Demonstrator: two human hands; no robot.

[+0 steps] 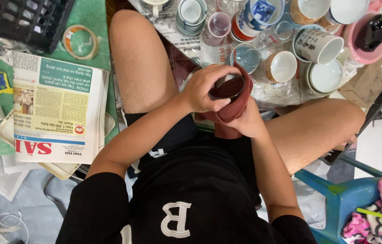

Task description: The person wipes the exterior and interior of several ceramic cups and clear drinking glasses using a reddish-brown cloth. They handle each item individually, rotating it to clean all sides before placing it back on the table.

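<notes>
I note a stack of folded newspapers (57, 108) at left on a green mat (92, 18), a tape roll (80, 41) just beyond it, and a black crate (23, 20) at the top corner. Assorted cups and bowls (290, 40) crowd newspaper sheets ahead. A blue plastic stool (342, 199) carries pink cloth (378, 212).

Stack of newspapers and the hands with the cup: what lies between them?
In the head view, the person's bare thigh lies between the newspaper stack and the hands.
</notes>
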